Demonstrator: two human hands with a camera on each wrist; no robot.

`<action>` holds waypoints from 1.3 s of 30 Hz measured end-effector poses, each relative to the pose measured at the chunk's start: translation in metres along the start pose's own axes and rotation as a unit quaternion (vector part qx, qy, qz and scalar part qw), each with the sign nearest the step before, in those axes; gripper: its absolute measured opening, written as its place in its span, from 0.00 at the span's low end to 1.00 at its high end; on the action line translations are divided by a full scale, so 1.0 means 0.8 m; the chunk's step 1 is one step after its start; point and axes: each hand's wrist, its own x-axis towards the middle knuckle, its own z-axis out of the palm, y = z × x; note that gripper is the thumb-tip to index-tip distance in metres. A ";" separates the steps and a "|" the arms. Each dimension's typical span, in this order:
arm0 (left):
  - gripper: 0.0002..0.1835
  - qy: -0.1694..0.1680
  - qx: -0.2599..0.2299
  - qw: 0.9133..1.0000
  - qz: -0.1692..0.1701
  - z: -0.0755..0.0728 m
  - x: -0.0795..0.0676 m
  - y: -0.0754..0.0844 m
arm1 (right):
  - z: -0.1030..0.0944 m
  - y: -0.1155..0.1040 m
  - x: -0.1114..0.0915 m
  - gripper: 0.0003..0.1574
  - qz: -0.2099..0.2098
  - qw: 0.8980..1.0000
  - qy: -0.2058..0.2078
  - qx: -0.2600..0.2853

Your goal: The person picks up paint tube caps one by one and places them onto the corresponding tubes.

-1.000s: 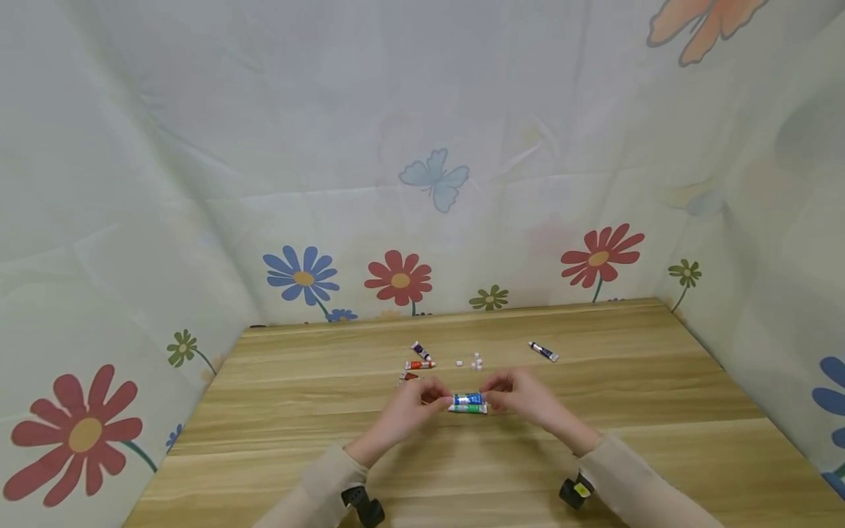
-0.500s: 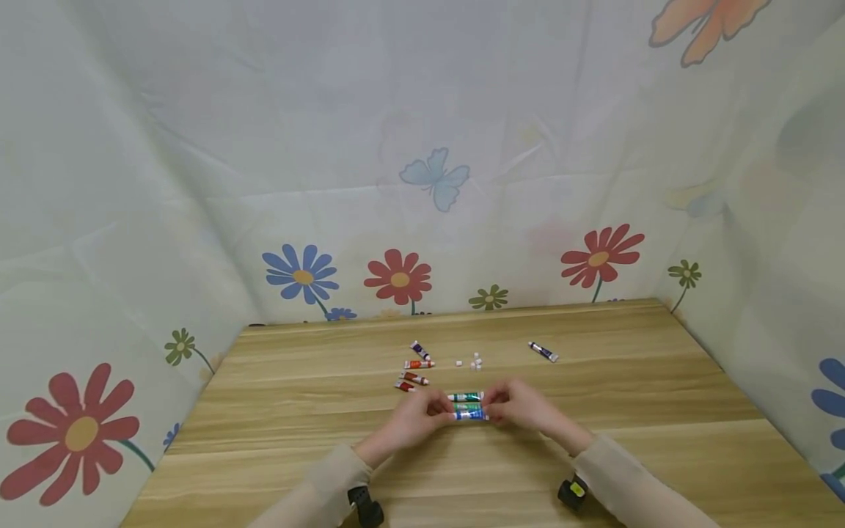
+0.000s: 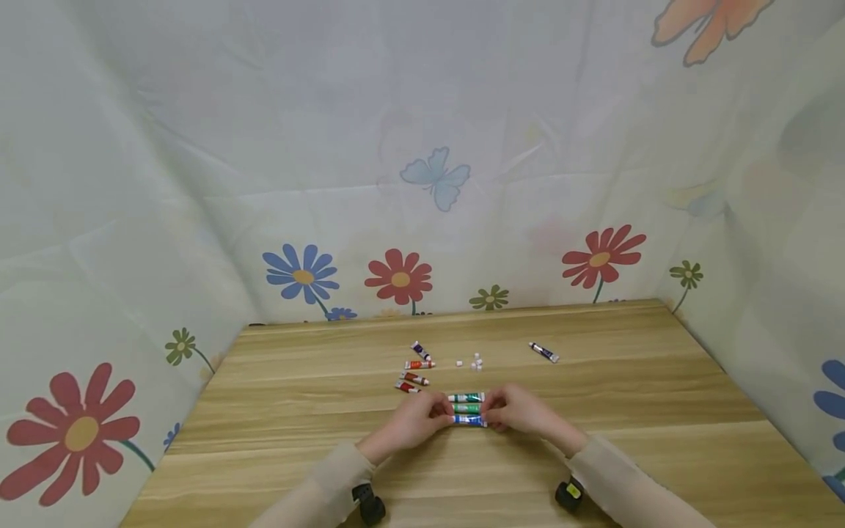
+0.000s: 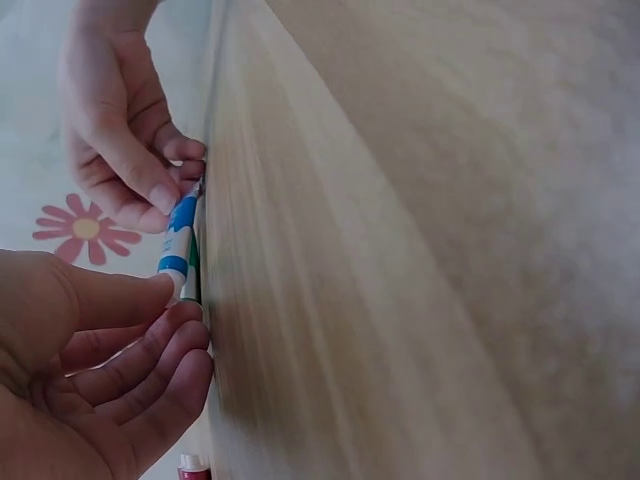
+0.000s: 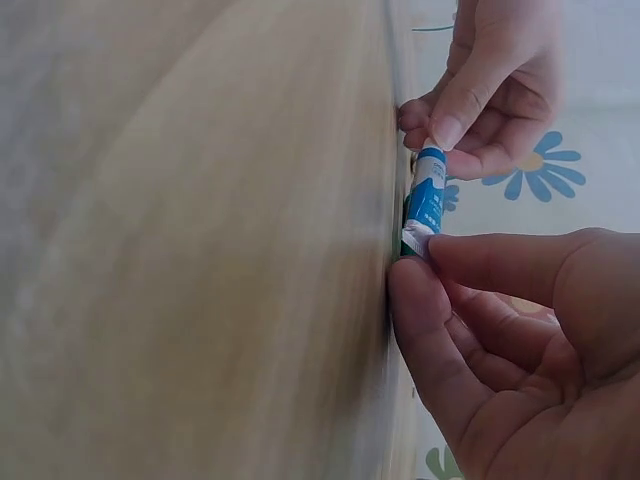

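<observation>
Three small paint tubes lie side by side between the hands in the head view: a dark green tube [image 3: 467,397] at the back, a light green tube [image 3: 467,408] in the middle and a blue tube [image 3: 469,420] in front. My left hand [image 3: 411,424] pinches the white cap end of the blue paint tube between thumb and fingers. At the other end, the thumb and fingers of my right hand [image 3: 521,412] grip its flat crimped tail. Both wrist views show the blue tube [image 4: 177,245] stretched between the fingertips, close over the table.
Left of centre on the wooden table [image 3: 297,381] lie a purple tube [image 3: 420,350], an orange tube [image 3: 419,364], a brownish-red tube [image 3: 414,378] and a red tube [image 3: 407,387]. Several small white pieces [image 3: 477,363] lie behind the hands. A dark blue tube [image 3: 543,352] is farther right.
Both hands have brought the blue tube toward the body, from over the green tubes to the front of the row. The dark green tube and the red tubes have come into fuller view.
</observation>
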 end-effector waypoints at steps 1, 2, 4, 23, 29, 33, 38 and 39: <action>0.05 -0.001 0.004 1.000 -0.001 0.001 0.000 0.000 | 0.000 -0.001 -0.001 0.03 -0.001 1.000 0.001 0.000; 0.05 -0.002 0.008 1.000 0.001 0.002 0.001 -0.001 | 0.001 -0.001 -0.001 0.03 -0.002 1.000 0.002 -0.002; 0.05 -0.001 0.013 1.000 0.008 0.003 0.002 -0.002 | 0.001 -0.002 -0.002 0.03 -0.003 1.000 0.005 -0.006; 0.05 0.002 0.038 0.999 0.022 0.003 0.006 -0.001 | 0.001 0.000 0.004 0.03 0.020 0.999 0.019 -0.039; 0.05 -0.001 0.029 0.999 0.016 0.005 0.006 0.000 | 0.003 0.002 0.005 0.03 0.018 0.999 0.021 -0.044; 0.04 0.001 0.027 1.000 0.013 0.004 0.006 0.001 | 0.003 0.002 0.006 0.02 0.018 0.998 0.023 -0.048; 0.04 0.000 0.028 1.000 0.008 0.004 0.006 0.000 | 0.002 0.001 0.006 0.02 0.017 0.998 0.023 -0.051; 0.04 -0.001 0.027 1.000 0.006 0.004 0.006 0.000 | 0.002 0.001 0.006 0.03 0.018 0.998 0.024 -0.052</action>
